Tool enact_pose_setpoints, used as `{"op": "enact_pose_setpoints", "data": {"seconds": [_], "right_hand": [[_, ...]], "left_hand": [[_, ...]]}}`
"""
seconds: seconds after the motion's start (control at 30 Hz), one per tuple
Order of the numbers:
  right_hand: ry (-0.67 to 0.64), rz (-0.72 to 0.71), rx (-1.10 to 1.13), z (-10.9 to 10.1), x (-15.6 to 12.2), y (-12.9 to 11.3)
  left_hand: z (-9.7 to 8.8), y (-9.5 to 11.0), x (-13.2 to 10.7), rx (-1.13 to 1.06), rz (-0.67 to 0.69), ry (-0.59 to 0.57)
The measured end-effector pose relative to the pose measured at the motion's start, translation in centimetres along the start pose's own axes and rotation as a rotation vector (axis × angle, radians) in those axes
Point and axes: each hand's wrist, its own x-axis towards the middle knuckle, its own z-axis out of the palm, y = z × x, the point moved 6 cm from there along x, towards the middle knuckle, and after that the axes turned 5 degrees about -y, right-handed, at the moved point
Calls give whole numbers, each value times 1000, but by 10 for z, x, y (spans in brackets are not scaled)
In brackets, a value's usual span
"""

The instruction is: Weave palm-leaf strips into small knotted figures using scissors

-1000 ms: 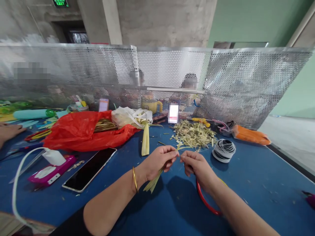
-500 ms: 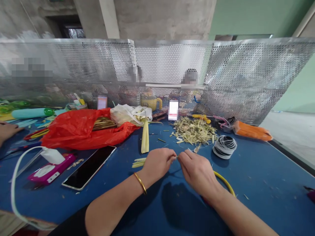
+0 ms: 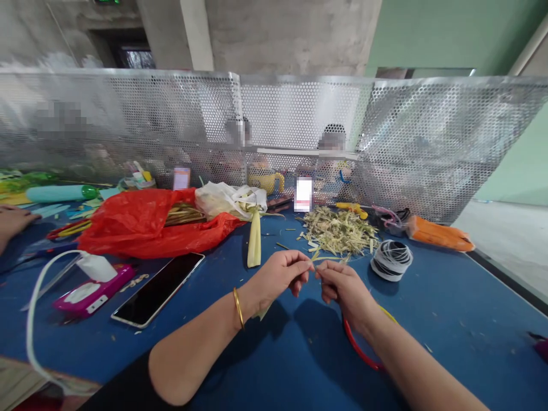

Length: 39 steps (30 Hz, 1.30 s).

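Observation:
My left hand (image 3: 279,278) and my right hand (image 3: 342,288) meet over the blue table (image 3: 449,319), fingertips almost touching. Both pinch a thin pale green leaf strip (image 3: 325,258) that runs between them. A bit of the strip's tail (image 3: 262,311) pokes out under my left palm. My left wrist wears a gold bangle (image 3: 237,307). A red and yellow ring (image 3: 360,351) lies on the table under my right wrist. Just beyond my hands sits a heap of cut leaf scraps (image 3: 340,230).
A red plastic bag (image 3: 141,228) with leaf strips, a white bag (image 3: 226,201), a folded leaf (image 3: 254,245), a black phone (image 3: 158,288), a pink power bank (image 3: 92,291), a coil of cord (image 3: 391,260) and an orange pouch (image 3: 439,234) lie around. Perforated metal screen (image 3: 428,142) behind. Another person's hand (image 3: 15,220) at left.
My hands dipped toward the table and rose again, still pinched on the strip. The strip's tail under my left hand swung out to the left, then back beneath the palm.

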Motion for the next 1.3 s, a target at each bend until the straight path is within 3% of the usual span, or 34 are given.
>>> {"op": "enact_pose_setpoints", "data": {"seconds": [0.1, 0.23, 0.3, 0.37, 0.43, 0.53, 0.67, 0.83, 1.03, 1.17, 1.3], "right_hand": [[118, -83, -265, 6, -4, 6], [172, -411, -861, 17, -18, -17], [116, -506, -1050, 20, -23, -27], [-19, -491, -1120, 21, -22, -32], [-205, -384, -1057, 19, -19, -31], [-431, -69, -716, 13, -16, -21], [-542, 255, -164, 8, -17, -5], [-579, 339, 120, 8, -14, 9], [-563, 268, 240, 6, -9, 4], [-317, 136, 138, 5, -1, 4], [-13, -98, -295, 1, 4, 5]], "left_hand": [[-10, -6, 3, 136, -18, 124], [-11, 4, -2, 593, 48, 177], [-5, 12, -6, 833, 105, 133], [1, 12, -8, 917, 72, -18], [6, 2, -10, 794, -63, -259], [11, -10, -16, 420, -251, -535], [12, -9, -17, 84, -261, -610], [16, -6, -17, -123, -178, -584], [15, -1, -12, -314, -154, -480], [6, -8, -4, -349, -221, -207], [0, -25, 3, -390, -284, 76]]}}
